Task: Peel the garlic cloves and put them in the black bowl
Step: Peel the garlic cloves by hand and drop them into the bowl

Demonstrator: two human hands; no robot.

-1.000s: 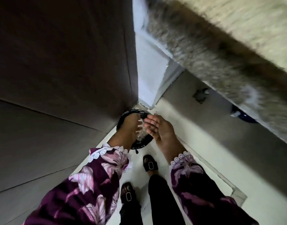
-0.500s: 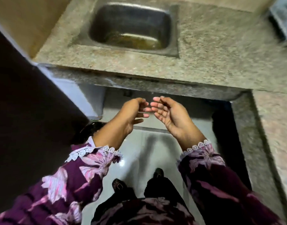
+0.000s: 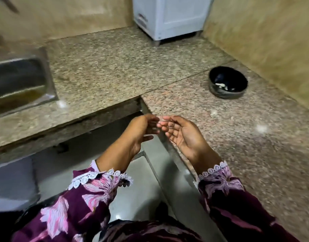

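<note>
The black bowl (image 3: 228, 82) stands on the granite counter (image 3: 237, 137) at the right, near the wall, with a few pale garlic cloves (image 3: 222, 85) inside. My left hand (image 3: 141, 131) and my right hand (image 3: 183, 135) hover side by side at the counter's inner corner, fingertips almost touching, well short of the bowl. Both hands have loose, spread fingers and hold nothing that I can see. A small pale scrap (image 3: 213, 112) lies on the counter between my hands and the bowl.
A steel sink (image 3: 19, 81) is set in the counter at the left. A white appliance (image 3: 169, 16) stands at the back against the tan wall. Below my hands is grey floor tile (image 3: 132, 198) and the dark space under the counter.
My view has swung up from a black bin on the floor, past the sink, to the counter with the bowl. My hands rose from over the bin and stay empty.
</note>
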